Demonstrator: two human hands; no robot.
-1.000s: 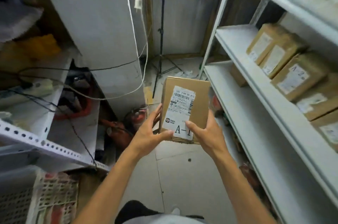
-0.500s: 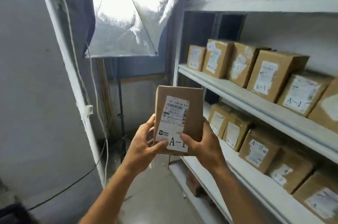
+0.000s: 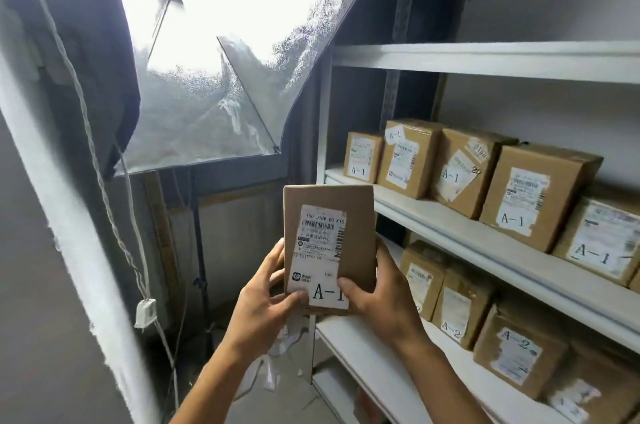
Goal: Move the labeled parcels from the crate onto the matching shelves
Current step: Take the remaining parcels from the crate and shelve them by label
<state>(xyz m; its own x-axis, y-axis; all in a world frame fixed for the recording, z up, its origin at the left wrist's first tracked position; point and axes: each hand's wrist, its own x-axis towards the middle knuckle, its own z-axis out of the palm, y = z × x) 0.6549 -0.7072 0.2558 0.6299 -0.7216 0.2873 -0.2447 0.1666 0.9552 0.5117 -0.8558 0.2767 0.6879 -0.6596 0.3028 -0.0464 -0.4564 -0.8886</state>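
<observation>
Both hands up in front of me with the parcel [image 3: 329, 247] held upright between them, label facing me, marked A-1. Left hand [image 3: 263, 305] grips the lower left edge, thumb pinching across the label's bottom corner, fingers wrapped behind. Right hand [image 3: 384, 299] grips the lower right edge the same way, thumb on the front beside the "A-1" mark, the rest curled round the back. Parcel is in the air, just left of the rack's front post, not touching any shelf. Step in hand, as I read it: label check done, carry to the matching shelf. Just beyond to the right, the lower shelf [image 3: 381, 357] carries boxes marked A-2 [image 3: 519, 364], so not that one. One level up, the A-1 shelf [image 3: 485, 236] holds a row of A-1 boxes [image 3: 530, 195] running back to the left end box [image 3: 362, 156]. Next move calls for lifting right and over that shelf's front lip; bare board shows in front of the row near the left end, looks like the best landing spot. Risk: knocking the standing boxes. Top shelf [image 3: 485, 61] looks bare from here. Behind, a bright softbox [image 3: 221, 52].
</observation>
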